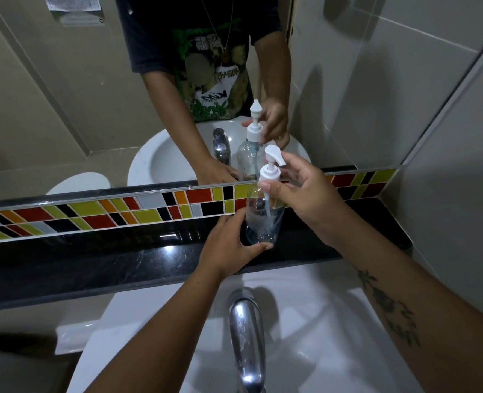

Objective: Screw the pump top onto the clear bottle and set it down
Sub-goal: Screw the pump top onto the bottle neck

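Observation:
The clear bottle [264,219] stands upright on the black ledge [121,259] behind the sink, with a little liquid at its bottom. The white pump top [271,165] sits on its neck, its tube running down inside. My left hand [229,242] wraps around the bottle's lower part. My right hand [302,191] holds the pump's white collar between thumb and fingers. The mirror behind shows the same bottle and hands from the other side.
A chrome faucet [247,338] rises over the white sink [334,321] just below my arms. A band of coloured tiles [107,214] runs along the wall behind the ledge, under the mirror [92,95]. A tiled wall [456,222] closes the right side.

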A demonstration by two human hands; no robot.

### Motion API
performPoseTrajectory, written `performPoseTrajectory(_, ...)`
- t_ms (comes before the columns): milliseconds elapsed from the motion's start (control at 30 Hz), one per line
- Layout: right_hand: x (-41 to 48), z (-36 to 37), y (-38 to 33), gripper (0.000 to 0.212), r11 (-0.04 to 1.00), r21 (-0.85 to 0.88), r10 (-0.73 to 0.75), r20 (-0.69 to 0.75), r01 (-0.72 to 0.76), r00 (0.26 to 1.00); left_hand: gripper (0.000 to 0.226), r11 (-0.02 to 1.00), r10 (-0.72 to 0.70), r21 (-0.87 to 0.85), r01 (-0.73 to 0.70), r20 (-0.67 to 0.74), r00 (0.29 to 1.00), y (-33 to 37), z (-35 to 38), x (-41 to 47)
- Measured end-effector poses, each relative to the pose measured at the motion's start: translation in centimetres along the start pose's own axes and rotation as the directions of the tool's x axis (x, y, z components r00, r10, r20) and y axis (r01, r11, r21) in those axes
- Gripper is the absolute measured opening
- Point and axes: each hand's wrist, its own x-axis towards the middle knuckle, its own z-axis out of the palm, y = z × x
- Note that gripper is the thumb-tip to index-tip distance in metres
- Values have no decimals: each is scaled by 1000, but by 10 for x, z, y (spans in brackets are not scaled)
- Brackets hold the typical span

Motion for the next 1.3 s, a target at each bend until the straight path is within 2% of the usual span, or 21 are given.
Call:
performPoseTrajectory(100,0,-1,-3,43,1000,18,10,19,-10,1000,79,1000,0,0,0,-3,1000,1,-1,0)
performPoseTrajectory(233,3,5,-1,30,1000,-6,-19,-71,19,997,78,1000,1,10,-1,-2,1000,0,0,0)
performPoseTrajectory(367,6,15,0,32,993,-100,-80,-118,68,990,77,1000,-1,5,1,0,1000,0,1,1)
performPoseTrajectory(567,-2,1,-4,32,998,-45,-34,19,35,999,75,1000,-5,7,5,-4,1000,-2,2,1)
performPoseTrajectory(733,-2,2,-2,32,996,-73,-51,9,51,999,78,1000,-12,-1,12,-14,1000,-1,2,1)
performPoseTrajectory(933,2,0,0,36,997,62,37,144,-46,989,79,998,-36,-43,34,-54,998,0,1,-1)
performPoseTrajectory(1033,4,-5,-1,37,993,77,68,202,-85,977,87,998,-23,-65,20,-42,999,1,0,-2)
performPoseTrajectory(1100,6,-8,-1,33,993,74,77,233,-96,969,84,999,-4,-45,3,-33,999,1,0,-1)
performPoseTrajectory(1300,6,-5,0,35,993,102,38,178,-57,983,77,999,-20,-29,19,-32,999,0,1,0)
